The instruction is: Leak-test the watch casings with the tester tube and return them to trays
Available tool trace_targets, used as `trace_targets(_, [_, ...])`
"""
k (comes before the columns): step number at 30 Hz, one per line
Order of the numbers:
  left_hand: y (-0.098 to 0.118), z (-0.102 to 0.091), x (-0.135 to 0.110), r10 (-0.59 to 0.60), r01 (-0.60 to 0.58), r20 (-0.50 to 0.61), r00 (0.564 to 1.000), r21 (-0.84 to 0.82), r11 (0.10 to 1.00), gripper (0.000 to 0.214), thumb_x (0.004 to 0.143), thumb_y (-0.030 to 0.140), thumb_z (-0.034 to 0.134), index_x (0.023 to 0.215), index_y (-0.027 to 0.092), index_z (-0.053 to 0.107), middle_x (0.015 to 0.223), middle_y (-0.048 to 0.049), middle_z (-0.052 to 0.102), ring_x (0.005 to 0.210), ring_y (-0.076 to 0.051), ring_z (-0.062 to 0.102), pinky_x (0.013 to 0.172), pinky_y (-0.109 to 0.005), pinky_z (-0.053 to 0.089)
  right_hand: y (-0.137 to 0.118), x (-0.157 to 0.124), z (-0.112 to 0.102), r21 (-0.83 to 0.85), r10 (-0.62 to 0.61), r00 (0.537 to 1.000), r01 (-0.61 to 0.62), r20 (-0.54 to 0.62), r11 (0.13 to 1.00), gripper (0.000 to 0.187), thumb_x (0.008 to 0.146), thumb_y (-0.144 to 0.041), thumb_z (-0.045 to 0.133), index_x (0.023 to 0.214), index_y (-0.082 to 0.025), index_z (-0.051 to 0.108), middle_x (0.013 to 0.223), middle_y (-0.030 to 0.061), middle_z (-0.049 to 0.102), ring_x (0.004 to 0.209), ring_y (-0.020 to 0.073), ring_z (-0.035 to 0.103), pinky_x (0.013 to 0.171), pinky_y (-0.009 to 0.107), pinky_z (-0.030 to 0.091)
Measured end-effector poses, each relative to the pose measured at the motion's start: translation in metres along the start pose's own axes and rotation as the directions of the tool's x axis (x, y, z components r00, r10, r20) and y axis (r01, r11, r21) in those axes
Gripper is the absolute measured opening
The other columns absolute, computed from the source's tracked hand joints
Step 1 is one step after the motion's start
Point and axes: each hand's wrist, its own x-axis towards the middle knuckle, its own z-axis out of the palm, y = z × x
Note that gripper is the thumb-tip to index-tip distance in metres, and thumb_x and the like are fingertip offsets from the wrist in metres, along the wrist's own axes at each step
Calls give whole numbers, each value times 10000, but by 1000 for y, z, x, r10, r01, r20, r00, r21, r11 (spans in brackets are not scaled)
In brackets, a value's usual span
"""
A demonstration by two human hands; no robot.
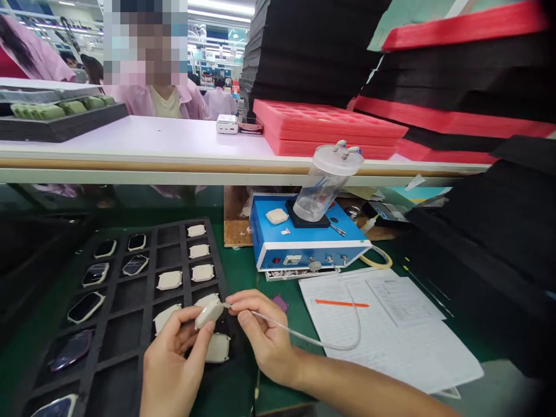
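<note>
Cream casing (209, 314) is up off the tray, pinched between thumb and fingertips of the left hand (174, 365), low in the middle of the view. The right hand (260, 336) is closed on the tip of a clear tube (330, 346), and that tip touches the casing's upper right edge. I follow the tube in a loop across the paper sheets (391, 330) and up to the front of the blue control box (304, 246), which carries a tilted clear canister (324, 185) and 1 loose casing (277, 216) on top.

Progress, as I judge it: this is 1 piece being worked among many. The black foam tray (130, 292) holds about 6 more cream casings in its right-hand cells and 7 dark glossy faces on the left, with several cells bare. Nothing marks which casings have met the tube, so I can't split done from left.

Writing: the sheets are printed forms under an orange pen (342, 303), too small to read. The box's front has marks by its knobs that I can't read, and I see no brand anywhere
</note>
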Motion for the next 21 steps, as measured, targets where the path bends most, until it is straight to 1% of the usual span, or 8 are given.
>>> trace_targets(2, [7, -15, 24, 132, -138, 41, 990, 230, 964, 252, 832, 445, 739, 974, 236, 737, 952, -71, 820, 858, -268, 806, 761, -314, 631, 2, -5, -1, 10, 15, 1000, -15, 1, 1000, 177, 1046, -280, 582, 1037, -247, 755, 1056, 86, 773, 976, 199, 742, 847, 346, 633])
trace_targets(5, [15, -37, 81, 255, -283, 127, 959, 516, 808, 257, 889, 382, 619, 1075, 239, 725, 1029, -83, 797, 938, -287, 765, 848, -376, 585, 7, -12, -1, 28, 64, 997, -65, 35, 997, 178, 1049, -235, 579, 1067, -262, 754, 1112, 86, 753, 1021, 201, 730, 844, 343, 639])
trace_targets(8, [11, -50, 135, 195, -263, 177, 965, 636, 726, 230, 886, 283, 569, 1030, 202, 730, 964, -108, 784, 917, -303, 734, 853, -418, 569, 11, -17, -1, 35, 78, 995, -80, 57, 996, 186, 1047, -221, 582, 1082, -275, 757, 1120, 81, 745, 1039, 205, 724, 827, 339, 647])
trace_targets(10, [3, -55, 154, 160, -263, 213, 964, 658, 706, 204, 877, 247, 571, 970, 202, 747, 908, -99, 785, 898, -301, 724, 874, -431, 569, 12, -18, -1, 21, 88, 995, -89, 57, 996, 184, 1046, -222, 586, 1077, -281, 758, 1109, 74, 744, 1023, 202, 726, 810, 332, 651])
trace_targets(12, [-3, -60, 157, 159, -287, 247, 956, 670, 685, 237, 896, 242, 564, 1021, 211, 764, 1049, -102, 795, 1034, -301, 709, 980, -442, 544, 11, -18, -2, 2, 99, 994, -99, 55, 995, 178, 1043, -224, 592, 1070, -283, 757, 1102, 68, 743, 1015, 200, 727, 807, 332, 654])
trace_targets(15, [-8, -78, 149, 165, -286, 235, 958, 716, 637, 321, 931, 239, 541, 1175, 203, 746, 1306, -129, 729, 1256, -319, 627, 1121, -476, 460, 10, -19, -3, -16, 106, 993, -106, 54, 994, 173, 1039, -223, 601, 1070, -288, 758, 1100, 64, 745, 1010, 197, 729, 813, 335, 656])
trace_targets(18, [-8, -97, 142, 107, -227, 203, 973, 781, 582, 272, 901, 218, 613, 1123, 173, 763, 1169, -164, 764, 1182, -366, 668, 1078, -522, 484, 10, -21, -3, -23, 116, 992, -115, 52, 993, 180, 1038, -220, 602, 1078, -289, 764, 1096, 65, 750, 998, 196, 732, 810, 336, 659])
trace_targets(21, [-5, -105, 142, 66, -186, 180, 982, 810, 557, 230, 885, 232, 713, 1101, 167, 762, 1079, -134, 777, 1114, -348, 705, 1051, -544, 502, 10, -21, -3, -28, 123, 991, -122, 57, 992, 175, 1035, -227, 609, 1067, -283, 771, 1084, 66, 754, 977, 198, 739, 791, 333, 662])
